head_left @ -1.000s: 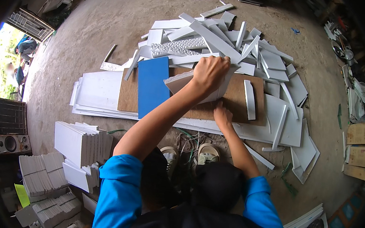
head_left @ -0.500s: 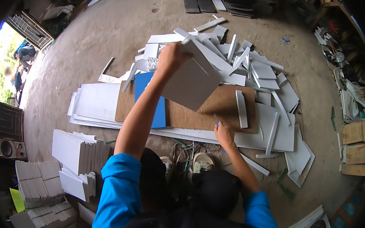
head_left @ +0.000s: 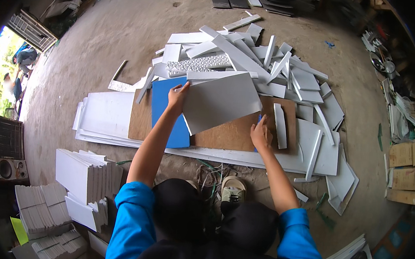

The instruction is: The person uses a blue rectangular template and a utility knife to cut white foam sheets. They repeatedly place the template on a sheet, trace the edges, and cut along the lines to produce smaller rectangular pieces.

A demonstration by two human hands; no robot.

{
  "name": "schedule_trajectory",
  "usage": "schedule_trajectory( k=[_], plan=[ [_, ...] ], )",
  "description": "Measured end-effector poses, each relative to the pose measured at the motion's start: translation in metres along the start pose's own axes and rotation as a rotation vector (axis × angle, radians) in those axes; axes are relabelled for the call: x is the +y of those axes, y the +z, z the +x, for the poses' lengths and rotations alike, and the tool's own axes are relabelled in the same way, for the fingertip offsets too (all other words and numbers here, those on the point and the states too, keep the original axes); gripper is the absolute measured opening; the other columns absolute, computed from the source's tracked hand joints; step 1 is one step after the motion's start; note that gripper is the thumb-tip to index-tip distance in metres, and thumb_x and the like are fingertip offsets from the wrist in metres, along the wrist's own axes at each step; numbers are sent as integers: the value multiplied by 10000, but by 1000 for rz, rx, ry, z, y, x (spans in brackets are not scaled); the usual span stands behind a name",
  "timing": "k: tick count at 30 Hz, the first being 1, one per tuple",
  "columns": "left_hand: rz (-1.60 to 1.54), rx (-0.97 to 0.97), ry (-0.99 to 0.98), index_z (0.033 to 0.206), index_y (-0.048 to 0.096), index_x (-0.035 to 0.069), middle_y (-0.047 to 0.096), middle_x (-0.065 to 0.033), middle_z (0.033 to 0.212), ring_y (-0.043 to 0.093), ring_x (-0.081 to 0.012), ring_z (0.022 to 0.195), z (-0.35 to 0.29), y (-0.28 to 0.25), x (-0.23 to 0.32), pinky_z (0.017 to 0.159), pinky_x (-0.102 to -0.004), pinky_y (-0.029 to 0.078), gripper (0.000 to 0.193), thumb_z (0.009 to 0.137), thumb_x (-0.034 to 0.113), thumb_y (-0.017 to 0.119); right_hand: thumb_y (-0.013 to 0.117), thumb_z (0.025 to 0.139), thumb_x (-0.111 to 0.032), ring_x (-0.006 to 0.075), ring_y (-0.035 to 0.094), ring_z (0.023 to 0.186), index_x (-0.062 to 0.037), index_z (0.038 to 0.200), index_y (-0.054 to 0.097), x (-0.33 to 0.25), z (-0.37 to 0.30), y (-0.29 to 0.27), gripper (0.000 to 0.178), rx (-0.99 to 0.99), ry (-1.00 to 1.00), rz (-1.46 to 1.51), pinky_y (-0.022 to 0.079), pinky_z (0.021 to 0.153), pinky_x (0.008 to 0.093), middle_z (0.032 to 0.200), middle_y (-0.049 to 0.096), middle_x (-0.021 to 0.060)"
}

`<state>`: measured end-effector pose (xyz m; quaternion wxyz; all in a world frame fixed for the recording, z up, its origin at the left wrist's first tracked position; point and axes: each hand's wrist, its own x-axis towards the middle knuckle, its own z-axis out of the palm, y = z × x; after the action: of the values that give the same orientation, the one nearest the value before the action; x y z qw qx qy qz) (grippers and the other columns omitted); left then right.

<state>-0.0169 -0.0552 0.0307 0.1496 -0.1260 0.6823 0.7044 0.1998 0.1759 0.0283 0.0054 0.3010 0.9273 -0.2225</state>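
My left hand [head_left: 177,98] grips a white rectangular foam board [head_left: 223,103] by its left edge. The board hangs tilted above a brown wooden board [head_left: 221,136]. Closed round a slim blue-handled knife [head_left: 259,118], my right hand [head_left: 261,134] is near the foam board's lower right corner; most of the handle is hidden by the fingers. To the left, a blue sheet [head_left: 171,126] lies across the wooden board. A narrow white strip [head_left: 280,126] rests on the wood just right of my right hand.
Beyond the wooden board spreads a heap of white offcuts [head_left: 245,49]. Large white sheets [head_left: 106,116] lie under the wood. Stacked white boards [head_left: 75,172] stand at the near left, with a speaker [head_left: 8,170] beyond. Cardboard boxes [head_left: 404,155] line the right side.
My left hand has lowered the white foam board and turned it flatter over the wood. My right hand has moved slightly farther out and right, close to the board's corner.
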Motion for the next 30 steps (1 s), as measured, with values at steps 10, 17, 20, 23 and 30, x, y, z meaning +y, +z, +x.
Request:
schedule_trajectory(
  k=[10, 17, 20, 23, 30],
  plan=[
    [-283, 214, 133, 1091, 487, -23, 574, -98, 899, 548, -151, 779, -74, -39, 33, 676, -272, 457, 446, 805, 301, 597, 529, 799, -220, 384, 470, 995, 28, 1266, 219, 23, 32, 3, 613, 194, -176, -136, 441, 798, 412, 1133, 403, 289],
    [-751, 356, 118, 1145, 459, 72, 534, -43, 988, 537, -138, 856, -137, -125, 73, 672, -255, 479, 380, 840, 280, 547, 535, 829, -329, 243, 568, 843, -50, 1315, 22, -175, -14, -46, 760, -862, -174, 1134, 493, 720, 352, 1079, 465, 210],
    [-867, 491, 245, 1155, 468, 110, 532, -10, 1004, 536, -93, 845, -186, -184, 95, 663, -215, 479, 360, 835, 250, 557, 523, 837, -202, 243, 571, 834, -60, 1312, -40, -268, -64, -58, 750, -986, -357, 1184, 495, 735, 366, 1108, 439, 209],
    [-840, 576, 425, 1171, 474, 103, 522, 6, 1069, 527, -82, 877, -247, -247, 105, 699, -190, 446, 360, 837, 212, 556, 477, 819, -20, 250, 566, 851, -75, 1311, -52, -345, -106, -57, 724, -1030, -542, 1110, 499, 740, 380, 1124, 423, 222],
    [-375, 882, 595, 1186, 471, 8, 524, -96, 1110, 516, -104, 899, -354, -387, 34, 774, -217, 420, 423, 797, 114, 598, 472, 813, -18, 214, 540, 896, -30, 1289, 125, -487, -230, 33, 589, -1043, -834, 762, 474, 742, 327, 1061, 491, 201]
  ],
)
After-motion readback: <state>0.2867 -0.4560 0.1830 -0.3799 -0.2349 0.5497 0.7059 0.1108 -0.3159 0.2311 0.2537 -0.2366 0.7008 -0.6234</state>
